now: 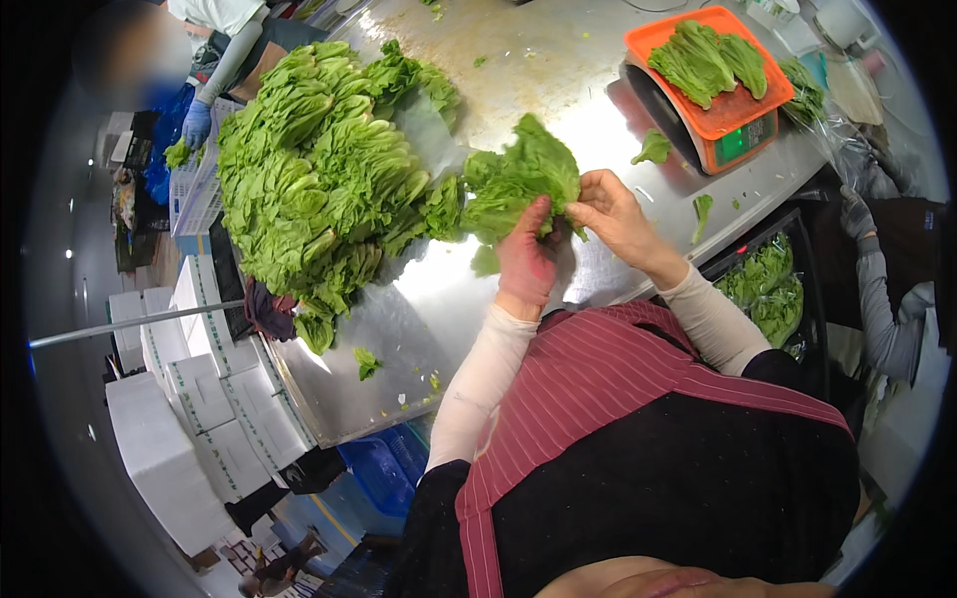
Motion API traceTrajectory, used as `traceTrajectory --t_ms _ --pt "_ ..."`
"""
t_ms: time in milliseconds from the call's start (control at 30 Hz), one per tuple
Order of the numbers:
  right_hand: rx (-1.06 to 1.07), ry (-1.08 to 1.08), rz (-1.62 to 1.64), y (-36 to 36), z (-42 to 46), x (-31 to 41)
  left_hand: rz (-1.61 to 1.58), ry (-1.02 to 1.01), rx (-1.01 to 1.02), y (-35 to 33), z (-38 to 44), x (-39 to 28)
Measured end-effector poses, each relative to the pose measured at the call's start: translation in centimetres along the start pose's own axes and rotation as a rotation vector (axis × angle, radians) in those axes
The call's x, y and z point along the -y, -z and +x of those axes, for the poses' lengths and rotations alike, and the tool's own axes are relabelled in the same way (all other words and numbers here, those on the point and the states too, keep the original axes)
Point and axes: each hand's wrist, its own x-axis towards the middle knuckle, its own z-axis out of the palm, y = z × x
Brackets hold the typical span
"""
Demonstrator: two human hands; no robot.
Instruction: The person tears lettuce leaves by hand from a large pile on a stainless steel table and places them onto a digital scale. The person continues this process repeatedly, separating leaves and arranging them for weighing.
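My left hand (pixel 527 258), in a thin pinkish glove, grips a head of leaf lettuce (pixel 523 176) just above the steel table. The thumb lies against the leaves, and some of its fingers are hidden. My right hand (pixel 617 217) is bare, its thumb and fingertips pinching the lettuce's edge from the right. Left of my hands rises a large pile of lettuce (pixel 321 164), many stem ends pointing towards me. Beyond my right hand stands a digital scale (pixel 736 146) with a lit green display. Its orange tray (pixel 635 37) carries several lettuce leaves (pixel 703 63).
The steel table (pixel 374 336) bears loose leaf scraps (pixel 654 147). A black crate (pixel 819 329) of bagged lettuce (pixel 774 291) stands at its right edge. White foam boxes (pixel 202 396) are stacked on the left. Co-workers' gloved hands (pixel 197 123) (pixel 857 213) show at both sides.
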Motion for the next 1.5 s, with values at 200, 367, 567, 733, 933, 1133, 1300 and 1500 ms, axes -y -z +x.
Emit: traceTrajectory --t_ms 200,367,567,733,933,1133,1300,1500 --pt "-0.211 -0.140 0.461 0.7 0.8 -0.7 -0.328 0.096 0.037 1.6 1.0 -0.9" --pt "-0.071 -0.262 0.766 0.2 0.4 1.0 -0.408 0.201 0.101 1.8 0.6 0.1" --pt "0.109 -0.418 0.841 -0.5 -0.1 0.5 -0.084 0.064 0.273 0.0 0.1 0.2" --pt "-0.195 -0.065 -0.224 -1.4 -0.6 0.1 0.154 -0.135 0.269 2.0 1.1 1.6" --pt "-0.315 0.363 -0.723 -1.8 -0.5 0.0 0.699 -0.479 0.274 1.7 0.1 2.1" --pt "-0.483 0.153 -0.326 -2.4 0.3 -3.4 -0.023 0.017 -0.076 0.7 0.5 1.6" --pt "-0.454 -0.224 0.121 2.3 1.8 -5.7 0.693 -0.507 -0.063 1.0 -0.5 0.7" --pt "-0.121 -0.082 -0.186 1.6 0.0 0.3 1.044 -0.531 0.262 0.6 -1.2 0.6"
